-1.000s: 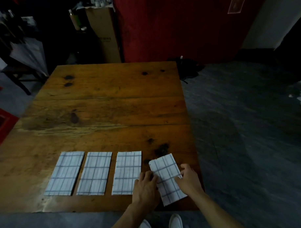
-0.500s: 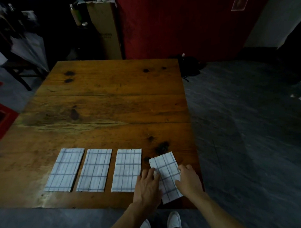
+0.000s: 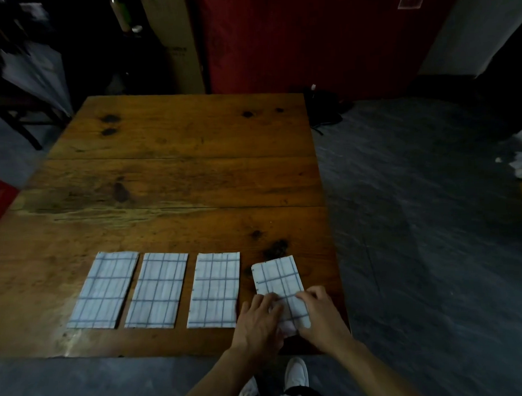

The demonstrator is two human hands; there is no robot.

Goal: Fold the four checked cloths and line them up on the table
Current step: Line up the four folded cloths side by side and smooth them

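Four folded checked cloths — one row on the desk [image 3: 176, 177].
We rest the left hand [image 3: 258, 322] and right hand [image 3: 320, 317], fingers flat, on the tilted fourth cloth [image 3: 279, 281] — grasping nothing.

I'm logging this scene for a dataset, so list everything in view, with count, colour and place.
table: one, brown wood, centre
folded cloths: three, white with blue checks, in a row near front edge
fourth cloth: one, same check, right end, slightly askew
cardboard box: one, tan, behind table
red panel: one, back wall
shoes: white, below table edge
left hand: on fourth cloth
right hand: on fourth cloth
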